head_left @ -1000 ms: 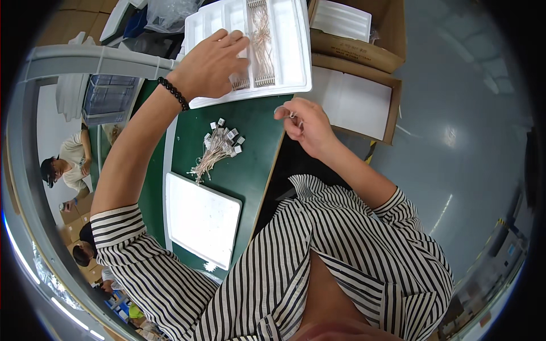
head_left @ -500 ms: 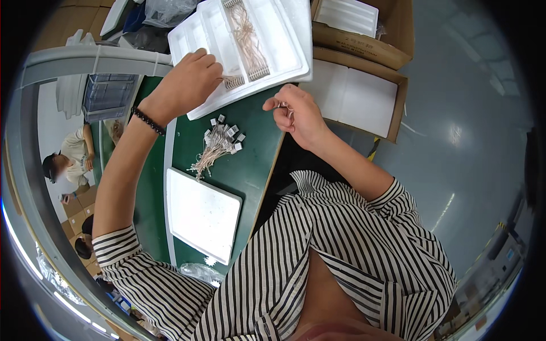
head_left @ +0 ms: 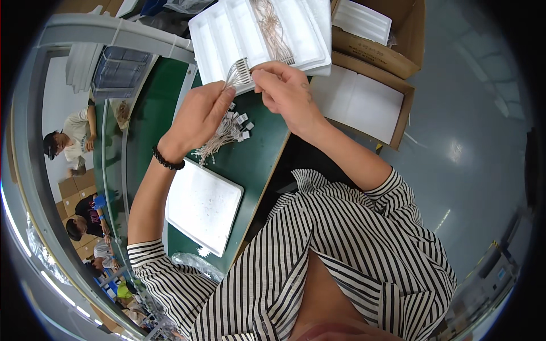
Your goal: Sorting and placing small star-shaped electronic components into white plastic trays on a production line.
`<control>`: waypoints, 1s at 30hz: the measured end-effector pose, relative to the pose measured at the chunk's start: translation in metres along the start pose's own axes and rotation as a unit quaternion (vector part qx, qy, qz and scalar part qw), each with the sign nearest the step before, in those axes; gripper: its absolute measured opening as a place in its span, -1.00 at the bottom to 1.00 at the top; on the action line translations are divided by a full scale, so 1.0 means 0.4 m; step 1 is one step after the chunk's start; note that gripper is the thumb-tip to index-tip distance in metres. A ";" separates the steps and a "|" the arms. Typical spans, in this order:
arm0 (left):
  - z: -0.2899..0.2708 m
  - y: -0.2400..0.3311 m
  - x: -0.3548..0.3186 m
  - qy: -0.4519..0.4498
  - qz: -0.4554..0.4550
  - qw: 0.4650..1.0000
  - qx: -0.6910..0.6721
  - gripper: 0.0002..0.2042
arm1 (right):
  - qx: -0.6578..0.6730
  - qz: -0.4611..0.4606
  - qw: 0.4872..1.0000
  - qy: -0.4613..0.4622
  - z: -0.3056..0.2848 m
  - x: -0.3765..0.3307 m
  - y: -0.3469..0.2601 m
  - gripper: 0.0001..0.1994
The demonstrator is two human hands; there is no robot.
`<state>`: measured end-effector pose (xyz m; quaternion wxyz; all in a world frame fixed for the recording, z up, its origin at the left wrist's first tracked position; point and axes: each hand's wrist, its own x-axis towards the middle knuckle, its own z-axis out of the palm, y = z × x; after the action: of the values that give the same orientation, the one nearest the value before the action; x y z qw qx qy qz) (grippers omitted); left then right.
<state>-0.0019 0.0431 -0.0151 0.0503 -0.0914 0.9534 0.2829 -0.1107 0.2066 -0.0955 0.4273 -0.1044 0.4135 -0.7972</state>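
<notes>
My left hand (head_left: 196,118) is closed round a bundle of thin wire leads (head_left: 238,74), gripping its gathered lower part. The leads fan out into a row of slim metallic ends. At the right end of that row, the thumb and forefinger of my right hand (head_left: 289,96) pinch its edge. Both hands are over the near edge of a white foam tray (head_left: 227,37) with long compartments. Another wire bundle (head_left: 273,34) lies in one compartment. Below my hands, a pile of wires with white connectors (head_left: 230,129) rests on the green table, partly hidden by my left hand.
A flat white foam piece (head_left: 203,204) lies on the green table (head_left: 256,150) nearer to me. Open cardboard boxes (head_left: 406,108) with white foam inside stand at the right. Clear plastic wrap (head_left: 196,264) sits by the table's near end. Other people work beyond the grey frame (head_left: 42,113).
My left hand has lifted the wire bundle from the tray and drawn it back toward me. My right hand has moved left and up to meet the bundle's metallic ends.
</notes>
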 end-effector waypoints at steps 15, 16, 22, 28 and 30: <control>-0.001 0.051 -0.108 0.012 0.047 0.976 0.210 -0.73 | -0.315 -0.124 0.941 -0.001 0.031 -0.034 0.015 -0.84; -0.002 0.050 -0.117 0.014 0.043 0.977 0.208 -0.73 | -0.317 -0.121 0.941 -0.005 0.030 -0.035 0.020 -0.84; 0.014 -0.009 -0.170 0.022 0.049 0.978 0.201 -0.74 | -0.239 -0.112 0.964 0.030 -0.019 -0.040 0.033 -0.90; 0.114 -0.164 -0.254 0.039 0.001 0.960 0.278 -0.79 | 0.036 0.010 0.999 0.004 -0.107 -0.084 0.027 -0.89; 0.093 -0.137 -0.247 0.057 -0.001 0.931 0.361 -0.82 | 0.139 0.019 0.990 -0.033 -0.134 -0.106 0.022 -0.86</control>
<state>0.1076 0.0327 -0.0607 0.0256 -0.0839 0.9924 -0.0864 -0.1072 0.2670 -0.1283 0.4660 -0.0620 0.2864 -0.8349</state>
